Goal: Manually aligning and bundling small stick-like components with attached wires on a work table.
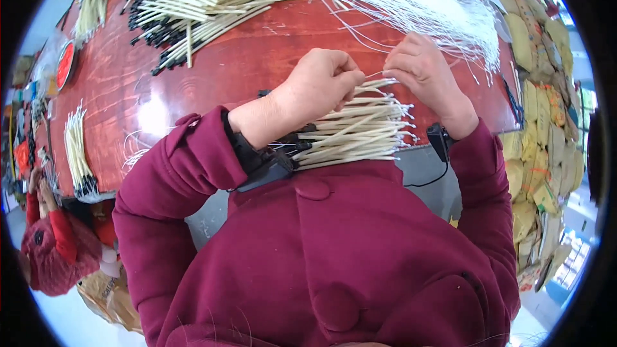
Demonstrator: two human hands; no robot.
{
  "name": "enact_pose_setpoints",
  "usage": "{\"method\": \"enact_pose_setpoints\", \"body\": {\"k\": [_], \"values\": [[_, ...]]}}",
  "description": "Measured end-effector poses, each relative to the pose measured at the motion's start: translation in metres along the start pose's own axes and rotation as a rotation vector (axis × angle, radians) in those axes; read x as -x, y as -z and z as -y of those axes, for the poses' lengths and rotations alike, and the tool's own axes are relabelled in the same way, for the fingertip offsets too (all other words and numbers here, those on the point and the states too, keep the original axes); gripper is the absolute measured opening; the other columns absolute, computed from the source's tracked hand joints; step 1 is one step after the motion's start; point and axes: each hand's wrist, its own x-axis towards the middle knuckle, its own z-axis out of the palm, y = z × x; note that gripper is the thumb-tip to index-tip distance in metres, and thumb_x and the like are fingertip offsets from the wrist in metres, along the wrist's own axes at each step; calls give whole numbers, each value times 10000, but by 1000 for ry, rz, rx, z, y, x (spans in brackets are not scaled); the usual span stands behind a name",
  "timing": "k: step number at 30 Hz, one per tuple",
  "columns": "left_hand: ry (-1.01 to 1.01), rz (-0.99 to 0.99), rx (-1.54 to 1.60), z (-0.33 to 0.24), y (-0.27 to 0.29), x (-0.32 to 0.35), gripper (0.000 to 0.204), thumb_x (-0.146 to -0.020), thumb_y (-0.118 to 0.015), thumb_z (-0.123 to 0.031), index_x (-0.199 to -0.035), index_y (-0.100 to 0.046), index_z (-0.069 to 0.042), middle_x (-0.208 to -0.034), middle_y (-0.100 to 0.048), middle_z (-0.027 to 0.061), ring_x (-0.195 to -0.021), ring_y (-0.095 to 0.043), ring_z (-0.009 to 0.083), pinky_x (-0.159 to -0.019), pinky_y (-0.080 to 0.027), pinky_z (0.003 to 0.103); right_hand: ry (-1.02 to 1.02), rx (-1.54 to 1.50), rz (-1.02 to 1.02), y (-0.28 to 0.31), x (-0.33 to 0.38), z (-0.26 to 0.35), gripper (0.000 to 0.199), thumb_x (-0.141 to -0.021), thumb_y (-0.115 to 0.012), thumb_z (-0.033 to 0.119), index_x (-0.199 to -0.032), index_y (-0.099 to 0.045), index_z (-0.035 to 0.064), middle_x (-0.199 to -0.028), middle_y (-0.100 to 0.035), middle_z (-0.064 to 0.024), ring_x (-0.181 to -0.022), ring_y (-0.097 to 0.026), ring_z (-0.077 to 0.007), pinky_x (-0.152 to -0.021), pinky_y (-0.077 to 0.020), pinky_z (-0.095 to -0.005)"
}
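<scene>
In front of my body my left hand and my right hand are raised close together, fingers pinched. A thin white string runs between the fingertips of both. Right under them lies a bundle of thin cream rods with white knotted tips on the right and black ends on the left. My left hand and wrist hide part of this bundle. Whether one rod of it is also held in my left fingers cannot be made out.
A large heap of cream rods with black ends lies at the far left of the red table. Loose white strings spread at the far right. A smaller rod bundle and a red round container are on the left. A co-worker sits left.
</scene>
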Motion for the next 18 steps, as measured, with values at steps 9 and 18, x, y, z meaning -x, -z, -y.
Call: {"method": "enact_pose_setpoints", "body": {"k": [9,18], "values": [[-121,-574,-651,49,81,27,192,-867,-688,-152,-868,-713,39,-772,-711,210,-730,-721,341,-683,-553,423,85,15,10,-27,-19,-14,269,-857,-747,261,-1043,-730,67,-1086,-712,-20,-964,-578,-241,-902,-448,-391],[5,-645,-692,76,107,58,203,-854,-714,-158,-866,-708,45,-803,-706,239,-792,-704,411,-712,-550,443,18,55,146,-41,-25,-2,750,-950,-567,561,-1414,-543,-28,-1526,-496,-116,-1225,-500,-338,-1065,-397,-446]]}}
